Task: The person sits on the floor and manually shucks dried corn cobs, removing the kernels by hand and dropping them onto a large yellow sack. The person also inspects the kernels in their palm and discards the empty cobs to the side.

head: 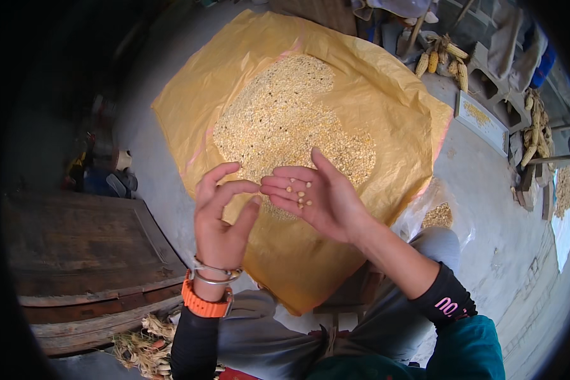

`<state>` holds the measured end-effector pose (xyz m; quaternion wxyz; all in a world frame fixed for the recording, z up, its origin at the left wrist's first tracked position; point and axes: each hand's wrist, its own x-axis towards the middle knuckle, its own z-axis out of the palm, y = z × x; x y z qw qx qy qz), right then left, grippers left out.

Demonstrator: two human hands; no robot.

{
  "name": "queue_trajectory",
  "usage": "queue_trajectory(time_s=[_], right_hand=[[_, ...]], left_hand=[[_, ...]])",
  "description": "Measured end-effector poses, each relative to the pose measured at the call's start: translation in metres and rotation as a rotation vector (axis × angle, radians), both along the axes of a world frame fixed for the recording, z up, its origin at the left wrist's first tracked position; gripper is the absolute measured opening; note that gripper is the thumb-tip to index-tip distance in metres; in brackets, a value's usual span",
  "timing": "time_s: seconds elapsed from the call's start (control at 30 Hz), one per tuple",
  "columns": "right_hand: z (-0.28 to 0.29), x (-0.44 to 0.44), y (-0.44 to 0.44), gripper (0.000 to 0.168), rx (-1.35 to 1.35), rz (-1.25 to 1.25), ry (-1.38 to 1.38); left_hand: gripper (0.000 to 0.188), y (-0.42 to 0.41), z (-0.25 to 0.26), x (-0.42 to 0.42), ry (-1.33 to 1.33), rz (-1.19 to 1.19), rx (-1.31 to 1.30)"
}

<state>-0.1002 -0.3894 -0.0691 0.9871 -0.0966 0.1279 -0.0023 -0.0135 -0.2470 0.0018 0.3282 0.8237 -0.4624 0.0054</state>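
Several pale kernels [301,194] lie on the upturned palm and fingers of my right hand [323,202], which is spread flat above the grain. My left hand [223,213] is beside it, thumb and fingers apart, its index fingertip close to the right fingertips; nothing shows in it. Whether the two hands touch is hard to tell. Below both hands, a broad heap of light yellow and whitish grain [275,123] with scattered dark bits is spread on a yellow woven plastic sheet [384,95]. The sheet's near corner hangs down towards my knees.
A dark wooden chest or panel [95,242] stands at the left. Corn husks [145,342] lie below it. At the right are a clear plastic bag of kernels [437,216], a white tray [496,141] holding kernels, hollow concrete blocks [494,90] and bunches of corn cobs [432,61].
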Motion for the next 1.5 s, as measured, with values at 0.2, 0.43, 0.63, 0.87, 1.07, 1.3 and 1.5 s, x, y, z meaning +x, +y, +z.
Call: queue_trajectory(time_s=[0.2, 0.43, 0.63, 0.87, 1.07, 1.3, 1.5], right_hand=[[-0.008, 0.005, 0.011, 0.064, -0.082, 0.049, -0.039], [-0.018, 0.023, 0.029, 0.066, -0.106, 0.129, -0.012], [-0.017, 0.028, 0.042, 0.061, -0.07, 0.186, -0.016], [-0.02, 0.025, 0.042, 0.066, -0.071, 0.193, -0.055], [-0.015, 0.021, 0.039, 0.064, -0.075, 0.179, -0.09], [-0.013, 0.021, 0.039, 0.064, -0.071, 0.158, -0.05], [-0.012, 0.021, 0.038, 0.064, -0.104, 0.183, -0.075]], left_hand=[[0.027, 0.009, -0.018, 0.001, -0.101, -0.16, 0.089], [0.029, 0.03, -0.031, 0.01, -0.07, -0.167, 0.092], [0.024, 0.034, -0.037, 0.014, -0.043, -0.146, 0.102], [0.014, 0.031, -0.045, 0.015, -0.072, -0.175, 0.08], [0.014, 0.031, -0.046, 0.02, -0.085, -0.109, 0.082], [0.013, 0.03, -0.044, 0.022, -0.107, -0.068, 0.07], [0.014, 0.03, -0.046, 0.022, -0.09, -0.08, 0.091]])
